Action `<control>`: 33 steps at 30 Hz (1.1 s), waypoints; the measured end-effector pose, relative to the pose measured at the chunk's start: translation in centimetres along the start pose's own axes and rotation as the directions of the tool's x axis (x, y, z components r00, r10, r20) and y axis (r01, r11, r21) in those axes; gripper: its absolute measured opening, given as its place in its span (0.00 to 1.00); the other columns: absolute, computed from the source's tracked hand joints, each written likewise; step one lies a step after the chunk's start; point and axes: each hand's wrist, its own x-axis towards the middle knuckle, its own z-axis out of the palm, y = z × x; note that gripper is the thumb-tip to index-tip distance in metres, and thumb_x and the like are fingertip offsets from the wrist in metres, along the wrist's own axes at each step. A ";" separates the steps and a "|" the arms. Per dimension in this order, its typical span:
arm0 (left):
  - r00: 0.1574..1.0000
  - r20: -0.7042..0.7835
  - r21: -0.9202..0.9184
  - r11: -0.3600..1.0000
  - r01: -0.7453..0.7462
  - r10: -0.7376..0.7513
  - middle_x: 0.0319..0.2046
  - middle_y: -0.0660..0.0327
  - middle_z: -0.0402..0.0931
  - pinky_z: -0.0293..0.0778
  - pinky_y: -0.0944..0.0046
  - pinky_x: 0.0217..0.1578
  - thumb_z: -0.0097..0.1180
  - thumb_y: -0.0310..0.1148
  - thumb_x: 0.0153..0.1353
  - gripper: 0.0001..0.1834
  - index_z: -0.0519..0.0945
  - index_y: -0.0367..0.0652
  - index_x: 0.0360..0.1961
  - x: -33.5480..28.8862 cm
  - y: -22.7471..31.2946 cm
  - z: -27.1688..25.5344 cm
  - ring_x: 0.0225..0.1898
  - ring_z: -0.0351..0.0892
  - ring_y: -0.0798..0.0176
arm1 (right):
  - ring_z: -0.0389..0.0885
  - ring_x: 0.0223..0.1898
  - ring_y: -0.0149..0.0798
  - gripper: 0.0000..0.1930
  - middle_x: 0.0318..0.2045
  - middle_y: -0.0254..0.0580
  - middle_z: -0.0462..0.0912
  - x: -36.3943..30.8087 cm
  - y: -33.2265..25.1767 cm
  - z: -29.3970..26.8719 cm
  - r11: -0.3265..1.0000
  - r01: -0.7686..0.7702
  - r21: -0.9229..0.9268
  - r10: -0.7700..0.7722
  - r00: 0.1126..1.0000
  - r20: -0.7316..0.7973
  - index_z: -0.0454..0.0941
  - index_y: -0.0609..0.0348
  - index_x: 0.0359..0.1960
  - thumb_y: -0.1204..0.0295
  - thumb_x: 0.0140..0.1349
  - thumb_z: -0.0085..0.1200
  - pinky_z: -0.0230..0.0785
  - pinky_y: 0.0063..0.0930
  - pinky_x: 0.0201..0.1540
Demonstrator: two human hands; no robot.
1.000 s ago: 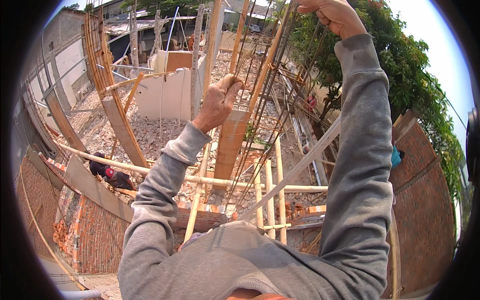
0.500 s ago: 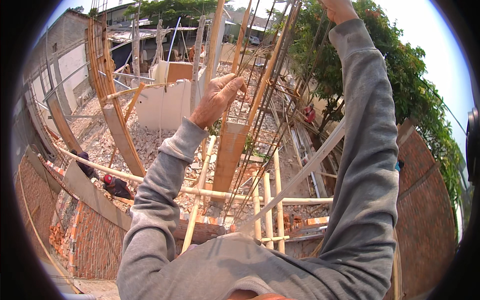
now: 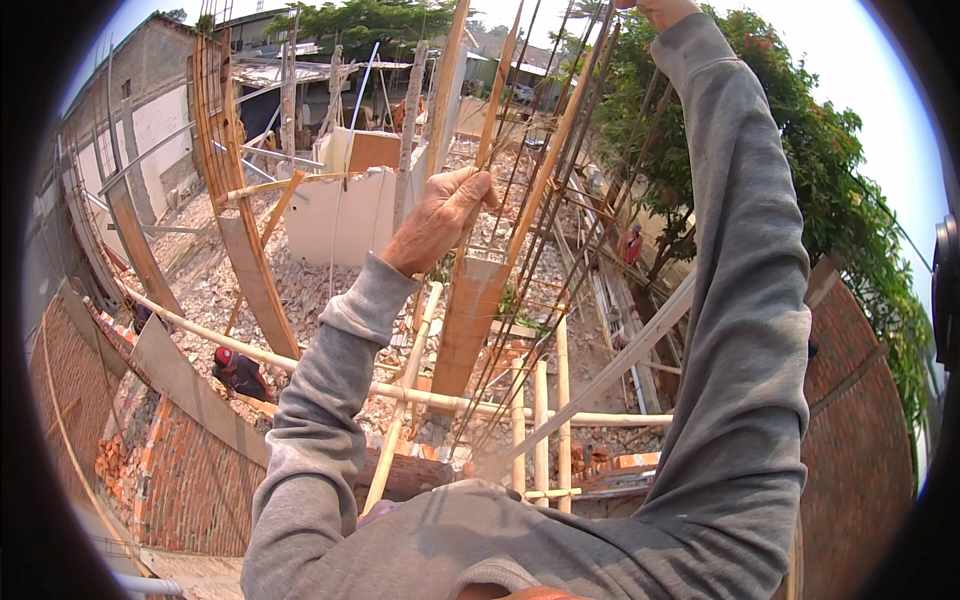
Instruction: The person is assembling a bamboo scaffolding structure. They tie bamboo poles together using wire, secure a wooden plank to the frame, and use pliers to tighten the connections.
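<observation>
My left hand (image 3: 445, 220) is raised near the middle, its fingers pinched together beside the steel rebar. What the pinch holds, if anything, is too small to make out. Tall rebar rods (image 3: 575, 130) rise in a tied cage out of a wooden formwork box (image 3: 466, 325). At the top edge my right hand (image 3: 668, 12) reaches high by the upper ends of the rods. Its fingers look curled closed but are partly cut off, so their grip is hidden. Both forearms wear grey sleeves.
Bamboo poles (image 3: 600, 419) cross below my arms, with a pale diagonal batten (image 3: 610, 370) between them. Rubble (image 3: 360, 300) covers the ground. Brick walls (image 3: 200, 480) stand left and right. A person in a red cap (image 3: 240, 374) works at lower left; a leafy tree (image 3: 780, 130) is at right.
The scene has shifted slightly right and down in view. My right hand sits a little higher toward the top edge. The left stays pinched, and a second person at lower left has mostly left view.
</observation>
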 end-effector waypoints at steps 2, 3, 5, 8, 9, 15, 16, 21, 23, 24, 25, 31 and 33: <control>1.000 -0.007 0.009 1.000 0.006 -0.006 0.20 0.71 0.64 0.59 0.67 0.26 0.48 0.47 0.83 0.25 0.82 0.39 0.34 -0.6 -1.5 -0.1 0.24 0.60 0.75 | 0.78 0.22 0.22 0.09 0.25 0.36 0.88 -0.1 0.0 -0.3 1.000 0.002 0.008 -0.002 1.000 0.002 0.88 0.67 0.36 0.70 0.68 0.67 0.67 0.20 0.26; 0.999 0.000 0.032 0.999 0.037 -0.037 0.21 0.71 0.65 0.59 0.66 0.26 0.48 0.47 0.83 0.25 0.82 0.39 0.34 -1.1 -2.5 -0.2 0.24 0.61 0.75 | 0.78 0.22 0.22 0.10 0.25 0.36 0.88 -0.1 -0.1 -0.4 1.000 0.003 0.009 -0.003 1.000 0.002 0.88 0.67 0.36 0.70 0.68 0.67 0.67 0.20 0.26; 0.995 0.015 0.081 0.992 0.097 -0.098 0.21 0.70 0.65 0.61 0.66 0.27 0.48 0.46 0.83 0.25 0.82 0.38 0.34 -2.3 -5.2 -0.5 0.25 0.62 0.75 | 0.78 0.22 0.22 0.10 0.25 0.36 0.88 -0.2 0.0 -0.8 1.000 0.003 0.019 -0.003 1.000 0.007 0.87 0.67 0.36 0.70 0.68 0.67 0.67 0.20 0.26; 0.990 0.022 0.135 0.982 0.134 -0.138 0.23 0.68 0.68 0.64 0.64 0.31 0.50 0.45 0.82 0.23 0.80 0.38 0.34 -4.6 -9.9 -1.1 0.28 0.64 0.72 | 0.78 0.22 0.22 0.10 0.25 0.36 0.88 -0.6 0.1 -1.5 0.999 0.008 0.041 -0.008 1.000 0.014 0.87 0.67 0.36 0.70 0.68 0.67 0.67 0.19 0.26; 0.979 0.022 0.127 0.972 0.196 -0.200 0.24 0.67 0.69 0.65 0.63 0.31 0.50 0.45 0.82 0.23 0.80 0.37 0.35 -5.4 -11.6 -1.1 0.29 0.65 0.71 | 0.78 0.22 0.22 0.10 0.25 0.36 0.88 -1.0 0.3 -1.5 0.999 0.005 0.048 -0.006 1.000 0.015 0.87 0.68 0.36 0.71 0.68 0.67 0.67 0.19 0.26; 0.995 -0.052 0.233 0.968 0.090 -0.080 0.26 0.66 0.74 0.71 0.63 0.34 0.54 0.42 0.80 0.17 0.79 0.37 0.40 -8.1 -19.6 -0.3 0.29 0.71 0.70 | 0.78 0.22 0.22 0.10 0.25 0.37 0.87 -4.0 -0.6 -2.8 0.996 0.047 0.078 -0.049 0.999 0.022 0.87 0.68 0.36 0.71 0.68 0.67 0.67 0.19 0.26; 0.990 -0.047 0.216 0.967 0.138 -0.131 0.26 0.66 0.75 0.72 0.63 0.34 0.55 0.40 0.80 0.16 0.80 0.37 0.40 -8.5 -20.5 -0.3 0.29 0.72 0.71 | 0.78 0.22 0.22 0.10 0.25 0.37 0.87 -4.9 -0.9 -3.2 0.994 0.059 0.087 -0.061 0.998 0.018 0.87 0.68 0.36 0.71 0.69 0.67 0.67 0.19 0.25; 0.966 0.013 0.257 0.935 0.246 -0.258 0.35 0.61 0.84 0.80 0.62 0.44 0.60 0.35 0.75 0.12 0.83 0.35 0.47 -10.1 -24.6 -0.4 0.39 0.84 0.69 | 0.78 0.22 0.22 0.10 0.25 0.37 0.87 -12.4 -2.3 -5.6 0.974 0.120 0.193 -0.119 0.993 -0.013 0.86 0.69 0.37 0.71 0.69 0.68 0.66 0.18 0.25; 0.939 0.017 0.139 0.931 0.337 -0.343 0.53 0.52 0.85 0.78 0.56 0.61 0.69 0.38 0.67 0.28 0.78 0.35 0.64 -10.5 -25.7 -0.1 0.56 0.83 0.58 | 0.78 0.22 0.22 0.10 0.25 0.37 0.87 -17.1 -2.3 -6.1 0.964 0.104 0.246 -0.103 0.995 -0.017 0.86 0.69 0.37 0.71 0.69 0.68 0.66 0.18 0.25; 0.943 0.011 0.202 0.924 0.324 -0.333 0.59 0.50 0.82 0.77 0.54 0.63 0.73 0.39 0.64 0.37 0.73 0.36 0.69 -10.8 -26.0 -0.1 0.60 0.80 0.56 | 0.78 0.22 0.22 0.10 0.25 0.37 0.87 -19.9 -2.1 -6.0 0.952 0.088 0.292 -0.063 0.993 -0.096 0.86 0.69 0.37 0.71 0.69 0.68 0.66 0.18 0.25; 0.943 0.012 0.258 0.912 0.318 -0.332 0.64 0.48 0.79 0.75 0.52 0.66 0.76 0.40 0.60 0.45 0.68 0.37 0.75 -11.2 -26.1 0.1 0.65 0.78 0.54 | 0.77 0.22 0.21 0.10 0.25 0.37 0.87 -23.2 -1.8 -5.6 0.951 0.051 0.305 -0.053 0.999 -0.004 0.86 0.69 0.37 0.71 0.69 0.68 0.66 0.18 0.25; 0.898 -0.189 0.131 0.896 0.424 -0.397 0.75 0.40 0.61 0.62 0.41 0.74 0.75 0.37 0.54 0.58 0.54 0.43 0.82 -14.0 -22.9 -2.2 0.78 0.58 0.43 | 0.88 0.26 0.31 0.09 0.25 0.45 0.88 -42.5 -0.5 -1.5 0.990 0.033 0.134 -0.053 0.988 0.148 0.87 0.70 0.40 0.77 0.61 0.72 0.77 0.20 0.32; 0.887 -0.305 -0.015 0.933 0.361 -0.348 0.75 0.39 0.59 0.55 0.42 0.76 0.72 0.39 0.57 0.56 0.52 0.37 0.82 -12.8 -21.6 -3.5 0.76 0.61 0.39 | 0.86 0.26 0.29 0.13 0.26 0.46 0.88 -44.8 0.7 -2.0 0.984 -0.128 0.125 0.123 0.992 0.041 0.86 0.73 0.46 0.80 0.62 0.72 0.78 0.19 0.35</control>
